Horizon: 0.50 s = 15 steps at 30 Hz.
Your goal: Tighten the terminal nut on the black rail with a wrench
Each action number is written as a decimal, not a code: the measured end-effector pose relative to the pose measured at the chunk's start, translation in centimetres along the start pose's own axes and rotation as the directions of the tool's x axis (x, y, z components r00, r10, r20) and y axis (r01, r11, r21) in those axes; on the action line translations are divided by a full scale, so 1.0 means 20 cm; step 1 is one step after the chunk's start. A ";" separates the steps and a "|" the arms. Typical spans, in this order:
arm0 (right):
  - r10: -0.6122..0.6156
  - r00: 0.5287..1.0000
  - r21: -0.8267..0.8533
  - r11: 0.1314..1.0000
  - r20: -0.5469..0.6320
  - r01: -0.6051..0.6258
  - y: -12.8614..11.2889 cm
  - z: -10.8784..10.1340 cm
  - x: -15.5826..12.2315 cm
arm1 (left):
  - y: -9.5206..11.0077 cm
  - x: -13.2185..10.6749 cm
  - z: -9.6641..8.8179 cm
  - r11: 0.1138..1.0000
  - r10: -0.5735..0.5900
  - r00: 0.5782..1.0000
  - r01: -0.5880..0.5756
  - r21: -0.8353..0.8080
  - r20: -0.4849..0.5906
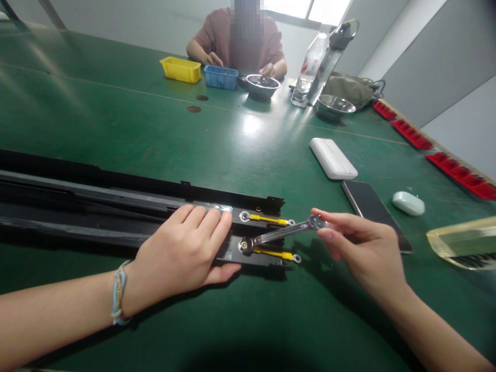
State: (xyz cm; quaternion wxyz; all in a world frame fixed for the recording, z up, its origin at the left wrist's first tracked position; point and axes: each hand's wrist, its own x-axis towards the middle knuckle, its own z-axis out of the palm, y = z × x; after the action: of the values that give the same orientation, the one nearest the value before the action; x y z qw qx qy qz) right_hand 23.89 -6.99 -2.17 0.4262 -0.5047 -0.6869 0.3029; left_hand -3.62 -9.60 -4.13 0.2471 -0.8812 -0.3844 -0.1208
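Observation:
My left hand (184, 248) is wrapped over the end of a long black metal channel (96, 178), pressing it against the table. Between thumb and forefinger, my right hand (360, 243) pinches the open end of a combination wrench (284, 232). The wrench's ring end sits around a bolt or nut (244, 245) on the channel. A short yellow wire (275, 254) with ring terminals runs out from under that ring end. Above it, a second yellow wire (269, 220) is fixed at its left end, and its other ring terminal hangs past the channel's end.
Right of the channel lie a white power bank (333, 158), a phone (374, 209) and a pale earbud case (408, 203). Farther back are a yellow bin (180, 71), a blue bin (220, 77), metal bowls (263, 87) and bottles (315, 70). Another person (217, 36) sits opposite.

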 end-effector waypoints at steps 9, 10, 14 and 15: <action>0.010 0.998 0.146 0.989 0.059 -0.018 -0.06 -0.01 -0.04 | -0.01 -0.01 -0.01 1.000 -0.006 1.000 0.005 -0.016 -0.006; -0.004 0.998 0.140 0.990 0.055 -0.004 -0.06 -0.01 -0.04 | -0.01 -0.01 0.00 1.000 -0.006 1.000 0.005 -0.017 -0.005; -0.059 0.996 0.150 0.987 0.073 0.048 -0.05 0.00 -0.05 | -0.01 0.00 0.00 1.000 -0.003 1.000 0.003 -0.006 -0.007; -0.068 0.993 0.179 0.983 0.094 0.050 -0.04 0.00 -0.05 | -0.01 0.01 0.01 1.000 -0.002 1.000 0.002 -0.001 -0.007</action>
State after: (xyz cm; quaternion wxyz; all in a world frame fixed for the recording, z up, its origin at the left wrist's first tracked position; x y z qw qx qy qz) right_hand 23.73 -8.25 -1.73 0.4431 -0.4286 -0.6924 0.3748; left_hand -3.69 -9.34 -4.10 0.2477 -0.8805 -0.3846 -0.1243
